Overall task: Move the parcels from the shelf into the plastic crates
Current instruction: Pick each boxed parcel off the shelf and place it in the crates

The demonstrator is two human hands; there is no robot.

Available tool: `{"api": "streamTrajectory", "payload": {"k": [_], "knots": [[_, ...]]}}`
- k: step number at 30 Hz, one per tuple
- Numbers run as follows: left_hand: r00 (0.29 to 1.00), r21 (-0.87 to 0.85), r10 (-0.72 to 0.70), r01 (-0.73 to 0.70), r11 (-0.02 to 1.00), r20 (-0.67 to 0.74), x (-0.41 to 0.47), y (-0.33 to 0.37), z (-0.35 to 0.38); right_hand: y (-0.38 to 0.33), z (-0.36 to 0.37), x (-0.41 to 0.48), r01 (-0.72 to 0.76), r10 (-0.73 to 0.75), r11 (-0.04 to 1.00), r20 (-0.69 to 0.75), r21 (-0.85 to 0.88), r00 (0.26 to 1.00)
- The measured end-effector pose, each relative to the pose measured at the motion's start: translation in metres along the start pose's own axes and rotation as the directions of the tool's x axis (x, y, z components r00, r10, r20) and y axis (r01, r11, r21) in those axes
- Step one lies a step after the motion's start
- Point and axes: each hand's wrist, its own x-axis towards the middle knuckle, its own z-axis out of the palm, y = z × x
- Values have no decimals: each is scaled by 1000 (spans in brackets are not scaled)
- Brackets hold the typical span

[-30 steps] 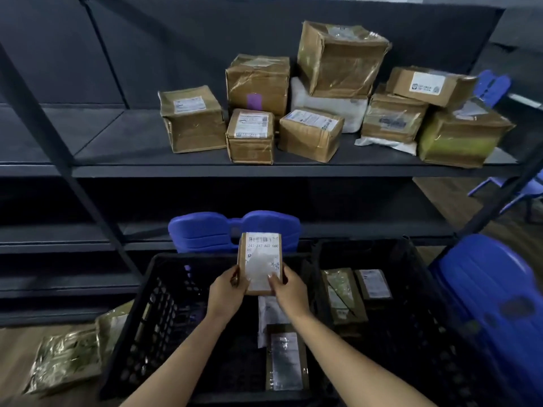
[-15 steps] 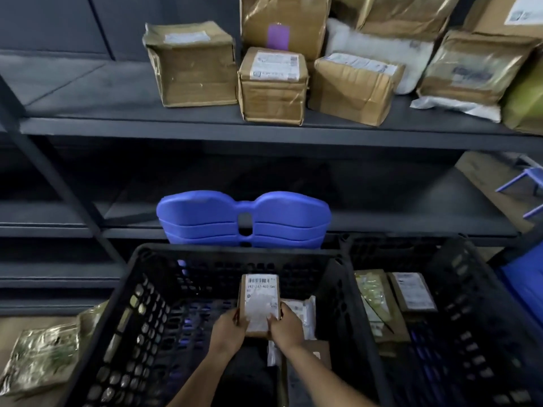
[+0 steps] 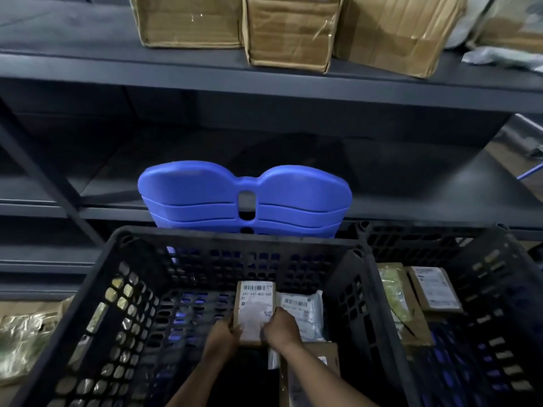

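Note:
Deep inside the left black plastic crate [image 3: 97, 292], my left hand [image 3: 224, 336] and my right hand [image 3: 280, 327] both grip a small flat brown parcel [image 3: 255, 301] with a white barcode label. It stands near the crate's floor, beside a white poly-bag parcel [image 3: 302, 312] and a brown parcel [image 3: 320, 352] lying there. The right black crate [image 3: 482, 254] holds two flat parcels [image 3: 435, 289]. Several brown cardboard boxes [image 3: 291, 33] stay on the dark shelf [image 3: 88, 66] above.
A stack of blue plastic chair backs [image 3: 244, 198] stands behind the left crate, under the shelf. A diagonal shelf brace [image 3: 50, 180] runs at left. Shiny greenish packets [image 3: 20, 342] lie on the floor left of the crate.
Both hands carried the small parcel from above the crate rim down to the bottom of the left crate. My view dropped and moved closer, so the shelf boxes now sit at the top edge.

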Motion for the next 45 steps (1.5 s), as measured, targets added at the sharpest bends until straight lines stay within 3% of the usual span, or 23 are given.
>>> {"api": "streamTrajectory", "payload": {"k": [8, 16, 28, 34, 40, 45], "knots": [[997, -55, 32, -36, 998, -65, 3, -12, -13, -5, 5, 1, 37, -39, 999, 62, 32, 997], [1000, -124, 8, -6, 992, 20, 3, -10, 0, -2, 8, 10, -28, 33, 996, 57, -85, 998], [999, 149, 9, -14, 989, 37, 6, -6, -4, 7, 8, 11, 100, -100, 981, 3, -164, 995], [1000, 204, -17, 12, 979, 21, -1, 2, -10, 9, -1, -3, 182, -189, 966, -20, -181, 982], [995, 348, 97, -92, 933, 3, -42, 45, -51, -19, -46, -51, 280, -308, 886, -20, -371, 951], [950, 410, 305, -251, 877, -70, -94, 129, -121, -86, -132, -113, 408, -506, 763, -72, -501, 859]]}}
